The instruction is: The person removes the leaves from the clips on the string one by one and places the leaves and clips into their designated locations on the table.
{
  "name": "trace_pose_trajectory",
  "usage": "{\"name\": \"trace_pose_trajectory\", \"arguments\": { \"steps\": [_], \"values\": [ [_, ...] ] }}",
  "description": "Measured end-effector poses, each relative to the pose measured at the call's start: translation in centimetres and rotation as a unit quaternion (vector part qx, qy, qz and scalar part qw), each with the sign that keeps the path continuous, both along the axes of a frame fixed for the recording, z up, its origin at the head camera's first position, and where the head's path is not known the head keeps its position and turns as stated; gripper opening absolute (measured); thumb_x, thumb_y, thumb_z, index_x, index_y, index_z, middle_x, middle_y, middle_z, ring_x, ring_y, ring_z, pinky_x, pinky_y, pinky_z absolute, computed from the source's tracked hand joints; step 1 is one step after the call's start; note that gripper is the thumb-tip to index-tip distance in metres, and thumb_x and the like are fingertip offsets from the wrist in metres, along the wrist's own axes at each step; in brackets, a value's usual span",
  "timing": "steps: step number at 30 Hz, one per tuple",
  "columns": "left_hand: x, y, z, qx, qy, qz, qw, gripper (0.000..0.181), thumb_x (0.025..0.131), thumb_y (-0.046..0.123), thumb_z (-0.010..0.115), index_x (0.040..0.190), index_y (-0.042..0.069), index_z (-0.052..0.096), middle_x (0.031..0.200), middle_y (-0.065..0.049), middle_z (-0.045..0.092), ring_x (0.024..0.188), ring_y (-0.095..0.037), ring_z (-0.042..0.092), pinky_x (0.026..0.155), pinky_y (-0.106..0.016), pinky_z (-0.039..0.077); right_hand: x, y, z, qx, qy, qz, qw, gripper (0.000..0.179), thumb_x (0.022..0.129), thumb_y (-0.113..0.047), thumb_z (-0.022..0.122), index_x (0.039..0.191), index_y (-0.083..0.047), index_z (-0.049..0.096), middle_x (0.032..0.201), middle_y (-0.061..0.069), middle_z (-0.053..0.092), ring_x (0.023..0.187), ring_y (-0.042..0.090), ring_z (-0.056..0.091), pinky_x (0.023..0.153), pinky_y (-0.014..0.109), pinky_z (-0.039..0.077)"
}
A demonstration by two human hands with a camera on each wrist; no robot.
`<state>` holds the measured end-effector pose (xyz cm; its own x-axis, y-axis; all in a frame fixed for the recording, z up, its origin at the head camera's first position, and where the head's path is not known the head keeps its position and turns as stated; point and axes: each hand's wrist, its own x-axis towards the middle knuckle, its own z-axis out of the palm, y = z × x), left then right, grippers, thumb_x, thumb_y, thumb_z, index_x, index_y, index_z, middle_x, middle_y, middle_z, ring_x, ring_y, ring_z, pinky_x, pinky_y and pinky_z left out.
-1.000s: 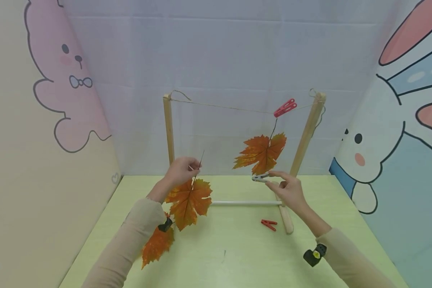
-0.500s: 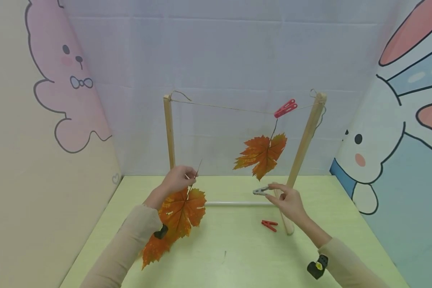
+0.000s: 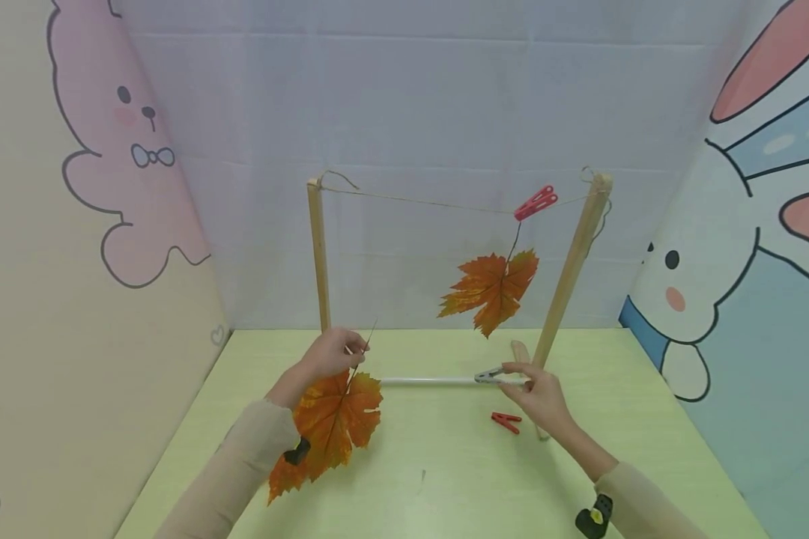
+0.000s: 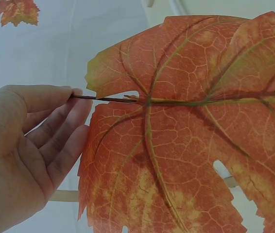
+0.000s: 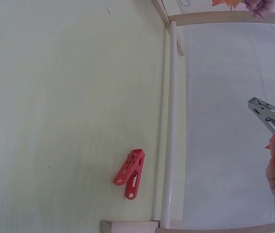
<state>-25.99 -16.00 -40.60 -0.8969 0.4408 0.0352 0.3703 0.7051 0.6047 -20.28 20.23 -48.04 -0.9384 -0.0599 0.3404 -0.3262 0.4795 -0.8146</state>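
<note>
Nearby, red clothespin [image 5: 129, 168] below grey clothespin [image 3: 484, 376]

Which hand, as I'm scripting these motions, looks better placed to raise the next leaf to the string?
Probably the left hand: it pinches the unhung leaf by its stem, below the string in the head view. The right hand holds the grey clip instead.

I see an orange-red leaf [image 4: 186, 136], veined yellow-green; grey clip [image 3: 489, 376]; red clip [image 5: 130, 167]; tabletop [image 3: 411, 442] pale yellow-green; rod [image 3: 425, 381] white; sleeves [image 3: 256, 434] beige.
</note>
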Motion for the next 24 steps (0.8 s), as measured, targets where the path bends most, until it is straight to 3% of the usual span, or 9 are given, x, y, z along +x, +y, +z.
{"name": "trace_pose_trajectory", "arguments": {
  "steps": [9, 11, 15, 19, 24],
  "values": [
    [0.8, -0.4, -1.2, 0.005, -0.018, -0.022, 0.9996, 0.012, 0.082, 0.001, 0.058, 0.091, 0.000, 0.067, 0.077, -0.006, 0.065, 0.063, -0.016, 0.062, 0.059, -0.026, 0.049, 0.7, 0.2, -1.2, 0.018, -0.024, -0.013, 0.9995, 0.029, 0.073, -0.004, 0.073, 0.100, 0.000, 0.067, 0.092, 0.017, 0.065, 0.036, -0.002, 0.029, 0.032, 0.018, 0.025],
    [0.9, -0.5, -1.5, 0.005, -0.019, -0.025, 0.9995, 0.012, 0.082, 0.001, 0.059, 0.090, 0.001, 0.068, 0.076, -0.005, 0.065, 0.062, -0.015, 0.062, 0.059, -0.026, 0.048, 0.8, 0.2, -1.5, 0.018, -0.031, -0.019, 0.9992, 0.028, 0.073, -0.004, 0.073, 0.100, 0.000, 0.067, 0.080, 0.015, 0.063, 0.036, -0.002, 0.028, 0.032, 0.017, 0.024],
    [0.9, -0.8, -2.3, 0.001, -0.015, -0.035, 0.9993, 0.011, 0.082, 0.002, 0.059, 0.089, 0.003, 0.068, 0.075, -0.003, 0.064, 0.061, -0.011, 0.060, 0.057, -0.025, 0.048, 1.1, 0.3, -1.8, 0.018, -0.046, -0.025, 0.9985, 0.029, 0.073, -0.004, 0.073, 0.101, -0.001, 0.066, 0.075, 0.012, 0.062, 0.035, -0.002, 0.028, 0.032, 0.017, 0.023],
    [0.9, -1.0, -3.0, -0.002, -0.009, -0.041, 0.9991, 0.010, 0.082, 0.002, 0.060, 0.088, 0.003, 0.068, 0.076, -0.005, 0.065, 0.064, -0.011, 0.060, 0.055, -0.024, 0.047, 1.4, 0.4, -2.0, 0.018, -0.053, -0.025, 0.9981, 0.029, 0.073, -0.004, 0.072, 0.102, 0.001, 0.066, 0.088, 0.013, 0.064, 0.036, 0.000, 0.029, 0.032, 0.018, 0.023],
    [1.1, -1.2, -3.3, -0.008, -0.010, -0.040, 0.9991, 0.010, 0.082, 0.002, 0.060, 0.089, 0.003, 0.068, 0.077, -0.004, 0.066, 0.065, -0.011, 0.060, 0.055, -0.024, 0.047, 1.6, 0.5, -2.3, 0.017, -0.036, -0.026, 0.9989, 0.028, 0.072, -0.001, 0.072, 0.099, 0.002, 0.066, 0.090, 0.015, 0.065, 0.035, -0.003, 0.028, 0.032, 0.017, 0.023]
  ]
}}
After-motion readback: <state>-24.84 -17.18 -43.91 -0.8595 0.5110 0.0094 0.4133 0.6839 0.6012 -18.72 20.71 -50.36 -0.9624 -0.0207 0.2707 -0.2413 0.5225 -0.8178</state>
